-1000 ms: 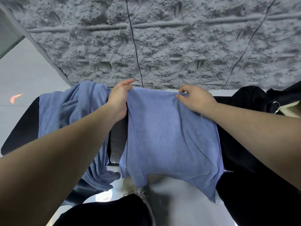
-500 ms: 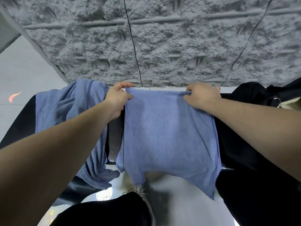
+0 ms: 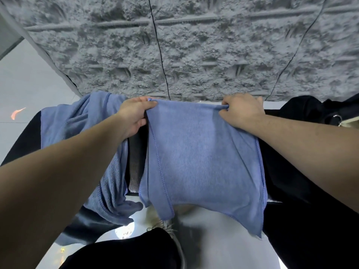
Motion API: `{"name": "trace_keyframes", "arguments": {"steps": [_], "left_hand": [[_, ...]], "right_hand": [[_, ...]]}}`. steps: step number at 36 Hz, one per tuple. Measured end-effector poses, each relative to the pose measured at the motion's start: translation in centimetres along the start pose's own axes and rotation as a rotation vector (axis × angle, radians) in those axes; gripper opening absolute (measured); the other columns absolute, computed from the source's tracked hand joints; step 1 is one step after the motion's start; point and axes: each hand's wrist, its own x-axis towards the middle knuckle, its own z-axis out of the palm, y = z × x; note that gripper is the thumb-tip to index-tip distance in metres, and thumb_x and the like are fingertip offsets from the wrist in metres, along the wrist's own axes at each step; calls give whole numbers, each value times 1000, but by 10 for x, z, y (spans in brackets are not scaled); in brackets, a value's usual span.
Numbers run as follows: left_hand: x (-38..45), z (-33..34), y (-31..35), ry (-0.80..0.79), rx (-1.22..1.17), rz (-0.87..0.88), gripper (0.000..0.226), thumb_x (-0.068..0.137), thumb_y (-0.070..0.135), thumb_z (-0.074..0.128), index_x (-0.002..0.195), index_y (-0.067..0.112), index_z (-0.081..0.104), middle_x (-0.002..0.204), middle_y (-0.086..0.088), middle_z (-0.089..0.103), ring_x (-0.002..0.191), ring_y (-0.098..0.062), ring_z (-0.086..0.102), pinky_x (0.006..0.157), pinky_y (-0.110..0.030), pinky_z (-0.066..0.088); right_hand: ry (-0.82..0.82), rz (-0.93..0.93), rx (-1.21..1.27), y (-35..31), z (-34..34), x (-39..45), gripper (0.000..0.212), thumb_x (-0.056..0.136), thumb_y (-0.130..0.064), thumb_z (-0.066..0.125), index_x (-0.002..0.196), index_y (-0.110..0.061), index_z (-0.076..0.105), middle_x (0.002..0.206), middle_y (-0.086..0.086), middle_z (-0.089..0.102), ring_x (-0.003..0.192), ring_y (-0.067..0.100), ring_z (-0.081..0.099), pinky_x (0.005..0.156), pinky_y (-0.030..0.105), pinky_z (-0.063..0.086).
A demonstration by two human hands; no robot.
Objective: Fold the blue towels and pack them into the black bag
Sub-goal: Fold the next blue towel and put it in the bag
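Observation:
A blue towel point(image 3: 202, 160) lies spread over a black bench point(image 3: 136, 158), its near edge hanging off the front. My left hand point(image 3: 134, 117) pinches the towel's far left corner. At the far right corner my right hand point(image 3: 241, 111) grips the cloth. A second blue towel point(image 3: 81, 121) lies crumpled on the bench's left part and droops over the front edge. The black bag point(image 3: 318, 111) sits at the far right end of the bench, with a metal ring showing on it.
A rough grey textured wall point(image 3: 184, 51) rises right behind the bench. White glossy floor point(image 3: 25, 84) shows at left and below. My dark trouser legs point(image 3: 124, 249) and a pale shoe point(image 3: 165, 226) are at the bottom.
Both hands have pushed the towel's far edge further away towards the wall and spread apart. The towel lies flatter and wider on the bench.

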Motion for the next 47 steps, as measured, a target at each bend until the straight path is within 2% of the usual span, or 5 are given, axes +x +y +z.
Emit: {"name": "trace_keyframes", "arguments": {"steps": [7, 13, 25, 36, 47], "left_hand": [[1, -7, 2, -77, -120, -35, 43, 93, -3, 52, 57, 19, 44, 58, -2, 51, 58, -18, 53, 64, -33, 47], [-3, -6, 10, -113, -97, -53, 39, 89, -7, 36, 108, 22, 55, 87, -6, 53, 69, -17, 55, 67, -31, 48], [4, -8, 13, 77, 141, 113, 31, 89, -9, 53, 77, 20, 55, 69, 1, 49, 58, -9, 46, 51, -17, 40], [8, -6, 1, 90, 413, 120, 23, 84, 36, 76, 99, 27, 60, 87, 9, 62, 80, -6, 58, 69, -22, 47], [-4, 14, -1, 269, 559, 215, 21, 93, 16, 64, 109, 22, 52, 81, -1, 49, 59, -14, 43, 56, -30, 38]], "right_hand": [[-10, -4, 8, 0, 1, 3, 15, 92, -34, 49, 101, -28, 58, 94, -2, 52, 103, 26, 51, 86, 43, 27], [1, -18, 10, 0, 2, 3, 8, 90, -31, 49, 96, -28, 54, 92, -3, 50, 97, 24, 47, 83, 42, 26], [-17, 8, -13, -1, 7, 2, 8, 90, -31, 47, 97, -29, 50, 96, -1, 57, 100, 26, 51, 91, 46, 31], [33, -3, 22, 0, 8, 5, 22, 93, -19, 44, 108, -23, 59, 108, 3, 59, 110, 27, 48, 85, 43, 28], [142, -27, 101, -3, 6, -8, 42, 87, -16, 53, 127, -28, 53, 133, 5, 43, 127, 27, 33, 100, 46, 25]]}}
